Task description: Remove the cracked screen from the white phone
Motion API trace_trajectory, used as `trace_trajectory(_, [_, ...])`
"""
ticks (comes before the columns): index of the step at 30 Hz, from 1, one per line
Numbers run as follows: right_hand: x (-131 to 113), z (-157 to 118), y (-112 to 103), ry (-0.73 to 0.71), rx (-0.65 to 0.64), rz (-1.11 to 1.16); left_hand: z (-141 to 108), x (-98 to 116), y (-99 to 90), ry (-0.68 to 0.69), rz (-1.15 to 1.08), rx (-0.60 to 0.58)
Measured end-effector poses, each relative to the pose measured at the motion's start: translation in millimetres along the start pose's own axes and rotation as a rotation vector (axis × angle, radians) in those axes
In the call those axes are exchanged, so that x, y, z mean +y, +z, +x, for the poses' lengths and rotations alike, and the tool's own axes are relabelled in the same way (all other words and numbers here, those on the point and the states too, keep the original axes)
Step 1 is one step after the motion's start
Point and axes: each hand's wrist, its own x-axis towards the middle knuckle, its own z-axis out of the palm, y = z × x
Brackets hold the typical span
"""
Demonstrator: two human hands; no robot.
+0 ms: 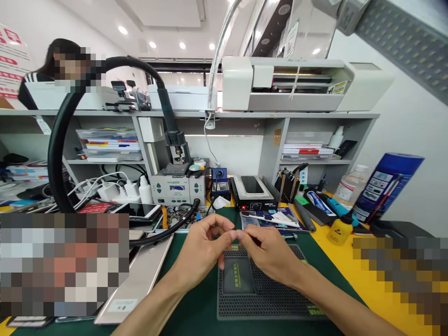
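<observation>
**Fingertips meeting above mat; pinched item unconfirmed**

Lower left: pixelated, unreadable. Left hand (pixel 206 242): narrow pinch, tips touching those of the right hand (pixel 268 249) above the far part of a perforated work mat (pixel 276 301). Any item there is hidden; if present, judged tiny and light, suited to fingertip hold; fragility undetermined. Mat: partly covered by the hands, judged rubbery, pliant, non-slip; best taken by its near edge. Right hand: fingers curled, narrow pinch, contents not discernible. Lower right: pixelated.

The view is bright under ceiling spots (pixel 122 30), edges stretched.
</observation>
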Motion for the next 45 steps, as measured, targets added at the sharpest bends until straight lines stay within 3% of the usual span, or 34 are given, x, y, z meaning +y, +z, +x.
trace_trajectory(8, [3,1,-5,-0.062,-0.015,-0.075,1,-5,-4.4,0.030,0.152,-0.029])
trace_trajectory(22, [2,2,-10,0.082,-0.154,0.025,3,-1,-7.6,-0.053,0.163,-0.086])
trace_trajectory(30, [-6,5,-22,0.207,-0.227,0.203,7,-3,-13.2,-0.144,-0.121,-0.209])
trace_trajectory(39, [-3,7,-25,0.308,-0.346,0.373,8,0,-9.6,-0.313,-0.419,-0.161])
trace_trajectory(45, [2,11,-25,0.357,-0.322,0.449,12,0,-15.8,-0.377,-0.527,-0.100])
